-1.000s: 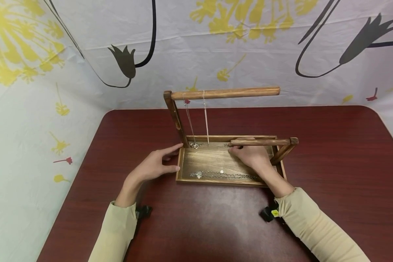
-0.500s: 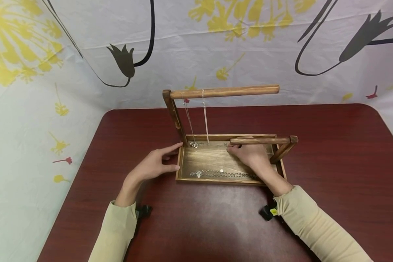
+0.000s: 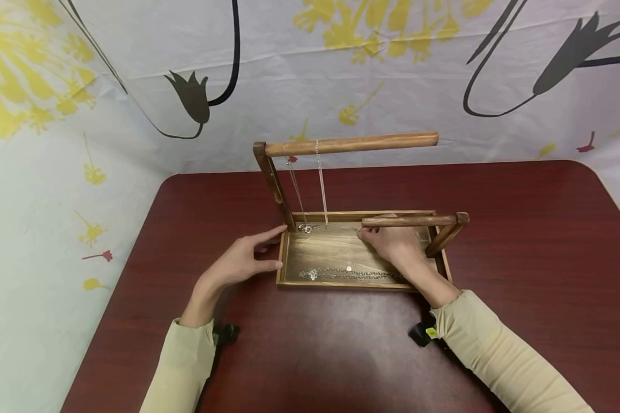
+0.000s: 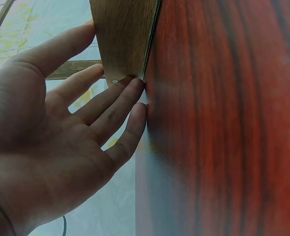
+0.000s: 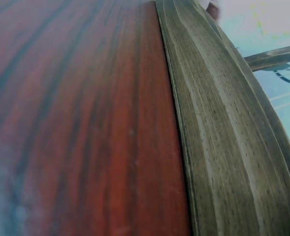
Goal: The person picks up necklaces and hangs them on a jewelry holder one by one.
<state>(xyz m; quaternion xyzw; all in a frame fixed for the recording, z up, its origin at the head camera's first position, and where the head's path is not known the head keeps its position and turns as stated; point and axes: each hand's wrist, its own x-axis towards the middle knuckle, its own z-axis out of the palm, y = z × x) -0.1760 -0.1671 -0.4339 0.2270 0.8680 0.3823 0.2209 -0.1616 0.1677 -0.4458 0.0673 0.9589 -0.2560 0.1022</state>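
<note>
A shallow wooden tray (image 3: 341, 287) with two post-and-bar arms stands on the table. My left hand (image 3: 240, 258) touches its left end with fingers and thumb extended; in the left wrist view that hand (image 4: 61, 118) lies against the tray's end wall (image 4: 125, 39). My right hand (image 3: 398, 246) reaches inside, under the low bar (image 3: 413, 221), its fingertips pinching a thin silver necklace (image 3: 350, 229) near the back wall. Part of that chain is hidden by the fingers. A chunkier silver necklace (image 3: 351, 275) with a flower-like pendant lies along the tray's front.
From the tall bar (image 3: 351, 143) at the back left hang two thin necklaces, one with a flower pendant (image 3: 305, 228). The low bar's post (image 3: 446, 235) rises beside my right wrist. Red-brown table (image 3: 522, 258) surrounds the tray, and a patterned cloth (image 3: 289, 86) hangs behind.
My right fingertips have shifted very slightly left at the tray's back, and less of the silver chain shows beside them. The left hand stays on the tray's end; the view has drifted a little.
</note>
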